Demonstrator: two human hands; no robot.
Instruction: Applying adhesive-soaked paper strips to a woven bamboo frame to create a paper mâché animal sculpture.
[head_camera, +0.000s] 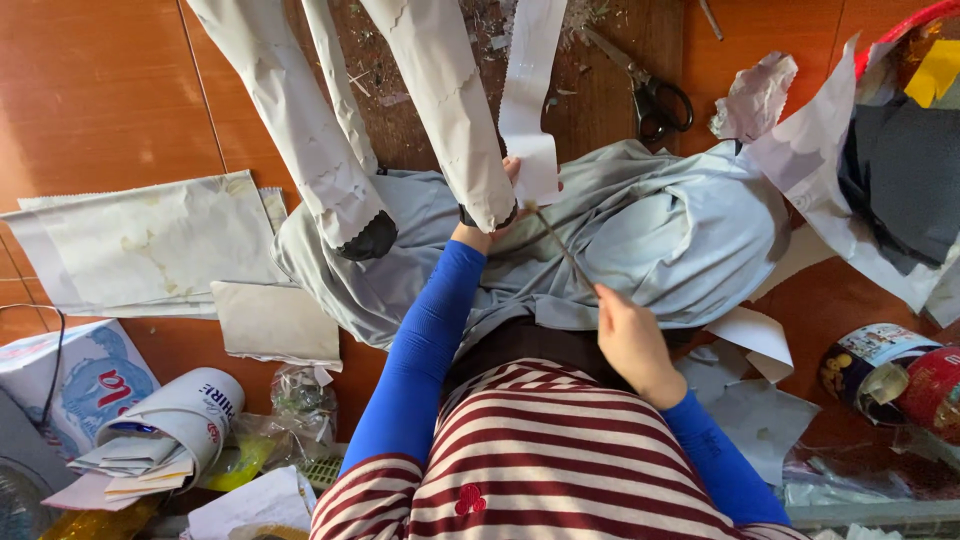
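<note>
Reddish-brown wood laminate makes up the floor (100, 90), and it is crowded with scraps. A pale grey-blue cloth (660, 230) lies bunched across the person's lap and onto the floor. The left hand (500, 205) is closed on the lower end of a white paper strip (530, 100) that runs up out of view, beside two long white scalloped-edge paper pieces (300, 120). The right hand (630, 335) pinches a thin stick (560, 245), whose far end reaches up just beside the left hand and the strip.

Black-handled scissors (650, 95) lie on the floor beyond the cloth, amid small paper crumbs. To the left lie flat white paper sheets (150, 240) and a grey card (275, 320); nearer, a rolled white paper tube (170, 425) holds folded slips. To the right are crumpled paper (755, 95), dark fabric (905, 170), a red basket rim (905, 25) and round tins (890, 375).
</note>
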